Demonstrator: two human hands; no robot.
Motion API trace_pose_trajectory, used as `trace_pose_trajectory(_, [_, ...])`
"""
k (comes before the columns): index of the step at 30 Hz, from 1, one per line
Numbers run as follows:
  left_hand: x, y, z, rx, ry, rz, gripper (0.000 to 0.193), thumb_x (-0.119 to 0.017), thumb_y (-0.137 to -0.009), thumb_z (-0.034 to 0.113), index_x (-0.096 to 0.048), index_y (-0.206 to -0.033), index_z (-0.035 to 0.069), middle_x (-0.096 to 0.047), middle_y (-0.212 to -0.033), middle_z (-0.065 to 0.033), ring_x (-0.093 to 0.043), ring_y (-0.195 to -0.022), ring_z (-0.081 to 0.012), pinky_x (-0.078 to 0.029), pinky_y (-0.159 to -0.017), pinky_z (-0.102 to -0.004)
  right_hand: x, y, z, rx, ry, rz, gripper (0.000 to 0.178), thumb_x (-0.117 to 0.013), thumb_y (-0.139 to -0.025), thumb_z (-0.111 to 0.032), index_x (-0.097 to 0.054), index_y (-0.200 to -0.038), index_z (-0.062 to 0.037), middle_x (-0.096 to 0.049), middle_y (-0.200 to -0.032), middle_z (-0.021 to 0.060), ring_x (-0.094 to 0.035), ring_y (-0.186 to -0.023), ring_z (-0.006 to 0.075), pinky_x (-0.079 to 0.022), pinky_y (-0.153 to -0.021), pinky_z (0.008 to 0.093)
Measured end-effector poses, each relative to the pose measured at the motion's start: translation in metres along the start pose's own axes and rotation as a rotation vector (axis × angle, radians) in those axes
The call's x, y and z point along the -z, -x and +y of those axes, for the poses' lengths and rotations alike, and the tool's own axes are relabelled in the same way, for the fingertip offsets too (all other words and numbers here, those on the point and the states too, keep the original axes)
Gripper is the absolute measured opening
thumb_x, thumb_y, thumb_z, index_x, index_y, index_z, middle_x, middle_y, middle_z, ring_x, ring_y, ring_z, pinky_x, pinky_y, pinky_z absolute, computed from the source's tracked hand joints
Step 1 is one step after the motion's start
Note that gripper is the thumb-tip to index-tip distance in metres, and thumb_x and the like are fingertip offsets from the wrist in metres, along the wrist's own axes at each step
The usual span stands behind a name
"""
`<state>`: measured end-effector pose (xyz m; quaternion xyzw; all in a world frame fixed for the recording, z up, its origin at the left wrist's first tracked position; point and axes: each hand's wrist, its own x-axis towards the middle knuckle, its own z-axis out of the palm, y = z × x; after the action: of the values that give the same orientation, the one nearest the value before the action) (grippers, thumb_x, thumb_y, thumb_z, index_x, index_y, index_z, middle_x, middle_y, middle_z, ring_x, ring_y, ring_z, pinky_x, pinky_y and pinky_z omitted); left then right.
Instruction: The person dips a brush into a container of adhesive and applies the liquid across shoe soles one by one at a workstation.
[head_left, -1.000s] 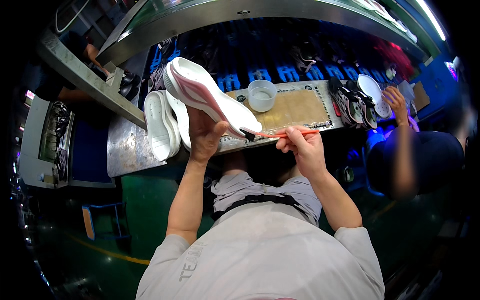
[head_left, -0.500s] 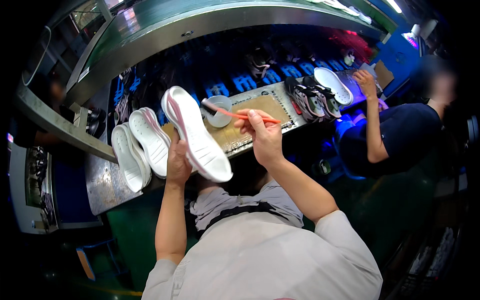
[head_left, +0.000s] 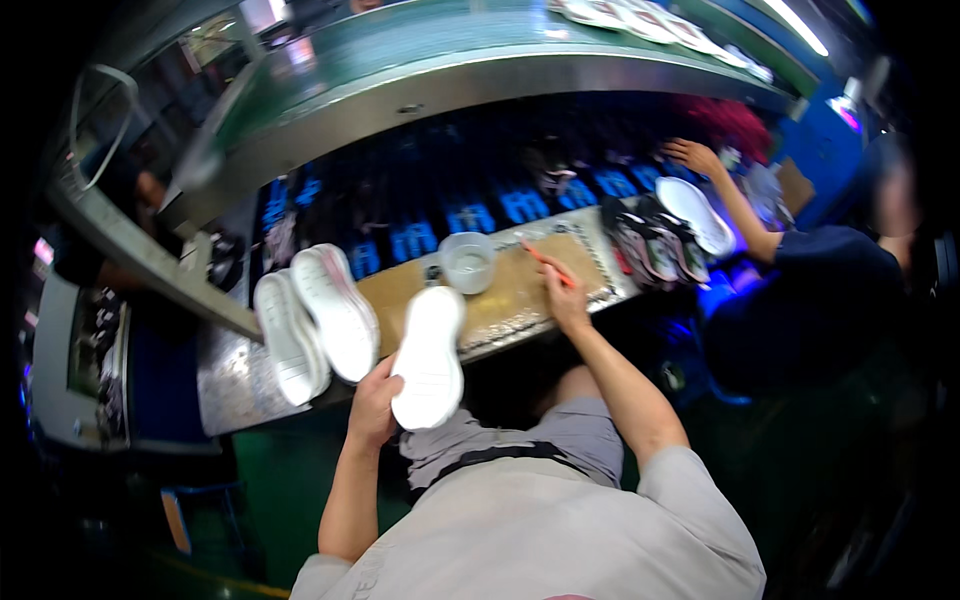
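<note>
In my left hand [head_left: 374, 402] is a white shoe sole [head_left: 430, 355], gripped by its side near the lower end and held in front of the bench's edge. My right hand [head_left: 567, 300] is closed round a slim brush with an orange handle [head_left: 550, 265], its head above the brown board [head_left: 515, 305]. Motion blurs the bristles. A translucent plastic tub [head_left: 467, 264] stands on the board's far side, between my hands and beyond them. Left of the held sole, white soles [head_left: 338, 320] with pinkish sides lean together on the metal bench.
To the right, black shoes [head_left: 640, 240] stand beside another white sole [head_left: 693, 215]. A co-worker's arm [head_left: 745, 215] reaches over the far side there. Behind the bench runs a dark line with blue holders [head_left: 525, 206], below a raised green conveyor [head_left: 400, 50]. A metal post [head_left: 165, 265] slants at left.
The held sole has come down and turned, showing a different face. My right hand has moved the brush rightward, away from the tub. The co-worker's hand reaches farther left; the whole view has shifted.
</note>
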<state>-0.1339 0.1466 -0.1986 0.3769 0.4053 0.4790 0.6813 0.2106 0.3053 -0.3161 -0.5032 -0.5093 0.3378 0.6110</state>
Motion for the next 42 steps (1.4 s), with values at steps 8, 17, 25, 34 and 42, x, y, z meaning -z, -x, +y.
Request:
trace_pose_trajectory(8, [-0.049, -0.097, 0.212, -0.499, -0.195, -0.296, 0.063, -0.059, -0.093, 0.022, -0.051, -0.146, -0.011, -0.068, -0.132, -0.0218, -0.069, -0.117, -0.0288, -0.052, -0.105, -0.0386, 0.009, 0.01, 0.014, 0.046, 0.036, 0.0, 0.031, -0.058, -0.107, -0.02, -0.069, -0.13, -0.0006, -0.075, -0.101, 0.006, -0.066, -0.087, 0.0102, -0.053, -0.081, 0.026])
trace_pose_trajectory(17, [-0.033, -0.216, 0.341, -0.849, -0.257, 0.06, 0.04, -0.054, -0.107, 0.023, -0.057, -0.135, -0.005, -0.068, -0.121, -0.0182, -0.07, -0.1, -0.0231, -0.056, -0.083, -0.0343, 0.004, 0.009, 0.015, 0.031, 0.0, 0.019, 0.033, -0.057, -0.108, -0.019, -0.067, -0.132, 0.0016, -0.075, -0.103, 0.0078, -0.065, -0.086, 0.0113, -0.053, -0.081, 0.0266])
trace_pose_trajectory(25, [0.06, -0.08, 0.167, -0.674, -1.508, 0.94, 0.043, -0.07, -0.094, 0.03, -0.071, -0.119, -0.006, -0.074, -0.105, -0.0268, -0.073, -0.092, -0.0362, -0.058, -0.081, -0.0422, 0.003, 0.006, 0.013, 0.029, -0.035, -0.018, 0.035, -0.056, -0.109, -0.018, -0.064, -0.135, 0.0028, -0.074, -0.107, 0.0092, -0.065, -0.089, 0.0103, -0.052, -0.084, 0.0255])
trace_pose_trajectory(34, [0.178, -0.046, 0.084, 0.014, -1.362, 1.028, 0.08, -0.083, -0.073, 0.056, -0.069, -0.109, -0.014, -0.071, -0.11, -0.0349, -0.069, -0.106, -0.0474, -0.055, -0.095, -0.0491, 0.017, -0.003, 0.004, -0.052, -0.064, -0.01, 0.036, -0.055, -0.11, -0.026, -0.066, -0.132, 0.0004, -0.073, -0.105, 0.007, -0.063, -0.086, 0.0092, -0.052, -0.08, 0.0258])
trace_pose_trajectory(42, [0.211, -0.02, 0.096, -0.348, -0.501, 0.817, 0.04, -0.069, -0.087, 0.018, -0.068, -0.117, -0.008, -0.074, -0.102, -0.0195, -0.073, -0.09, -0.0303, -0.057, -0.08, -0.0406, 0.0, -0.031, -0.121, 0.063, 0.01, -0.376, 0.032, -0.056, -0.109, -0.022, -0.072, -0.117, 0.0036, -0.073, -0.095, 0.0044, -0.064, -0.086, 0.0095, -0.051, -0.079, 0.0251])
